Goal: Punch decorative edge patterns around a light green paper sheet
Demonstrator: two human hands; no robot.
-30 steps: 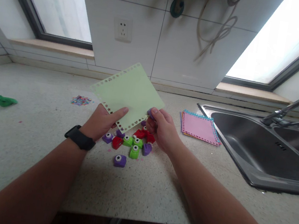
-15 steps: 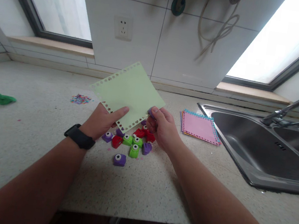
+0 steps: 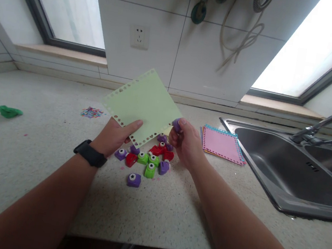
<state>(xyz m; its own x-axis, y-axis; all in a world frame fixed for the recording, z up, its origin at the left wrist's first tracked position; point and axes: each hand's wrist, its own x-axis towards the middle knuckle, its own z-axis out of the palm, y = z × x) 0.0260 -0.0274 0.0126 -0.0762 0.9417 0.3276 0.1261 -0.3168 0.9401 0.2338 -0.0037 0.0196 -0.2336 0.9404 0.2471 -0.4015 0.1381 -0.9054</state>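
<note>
My left hand (image 3: 117, 134) grips a light green sheet of paper (image 3: 146, 103) near its lower edge, thumb on top. Small shaped holes run along the sheet's upper left edge and its lower edges. Between the thumb and fingers of my right hand (image 3: 186, 142) is a small purple craft punch (image 3: 176, 125), at the sheet's right corner. Whether the paper sits in the punch's slot I cannot tell. Below the sheet, several punches in purple, red and green lie in a cluster on the counter, among them a green punch (image 3: 150, 171). A purple punch (image 3: 134, 180) lies apart, closer to me.
To the right, a stack of punched sheets (image 3: 224, 142), pink on top, lies beside the steel sink (image 3: 268, 160). A pile of coloured paper bits (image 3: 92, 112) is on the left, with a green crumpled thing (image 3: 8, 112) farther left on the speckled counter (image 3: 39, 155).
My right hand has shifted slightly right with the purple punch, toward the sheet's right corner. The left hand still holds the sheet nearly in place. The view has tilted a little.
</note>
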